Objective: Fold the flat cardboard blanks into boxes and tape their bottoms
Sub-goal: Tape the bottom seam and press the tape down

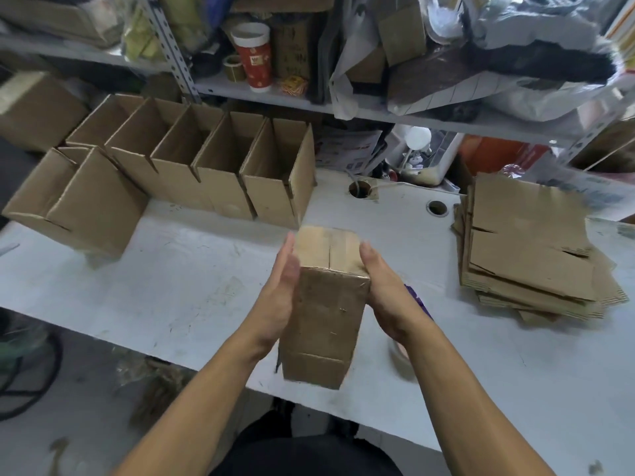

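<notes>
A folded cardboard box [326, 314] stands upside down near the front edge of the white table [192, 269], its closed bottom flaps facing up with shiny tape over the seam. My left hand [280, 290] presses flat against the box's left side. My right hand [385, 286] presses its right side, fingers at the top corner. A stack of flat cardboard blanks [525, 249] lies at the right. A tape roll [398, 350] is mostly hidden behind my right wrist.
Several open finished boxes [220, 166] stand in a row at the table's back left, with another box [79, 204] tipped in front of them. Cluttered metal shelves [275, 94] rise behind the table. Two cable holes [436, 207] sit in the tabletop.
</notes>
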